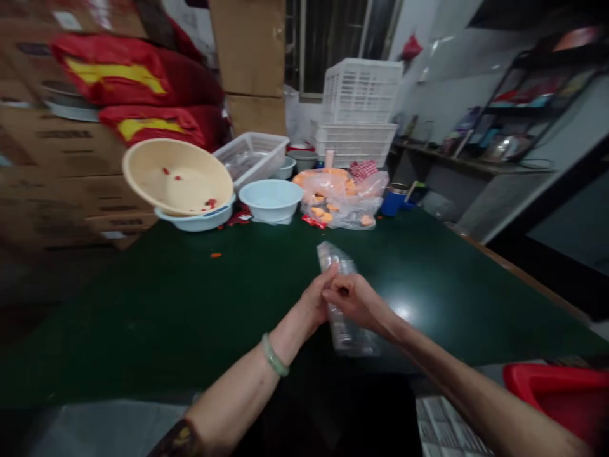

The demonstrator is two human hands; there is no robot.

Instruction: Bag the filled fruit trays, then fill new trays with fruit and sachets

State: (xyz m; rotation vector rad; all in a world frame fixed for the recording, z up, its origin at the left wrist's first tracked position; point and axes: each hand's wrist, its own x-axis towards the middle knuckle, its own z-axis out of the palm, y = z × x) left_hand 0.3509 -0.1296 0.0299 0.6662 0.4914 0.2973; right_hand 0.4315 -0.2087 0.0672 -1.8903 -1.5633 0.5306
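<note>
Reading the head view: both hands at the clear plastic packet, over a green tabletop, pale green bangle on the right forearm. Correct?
One error: the head view shows the pale green bangle on the left forearm, not the right. The rest stands: left hand and right hand at the clear plastic packet, over a green tabletop.

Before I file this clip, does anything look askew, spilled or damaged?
Two things. The cream basin sits tilted over the light blue basin beneath it, not level, and a small orange scrap lies loose on the green tabletop, as if dropped. The clear plastic packet is too blurred to check for damage.
</note>
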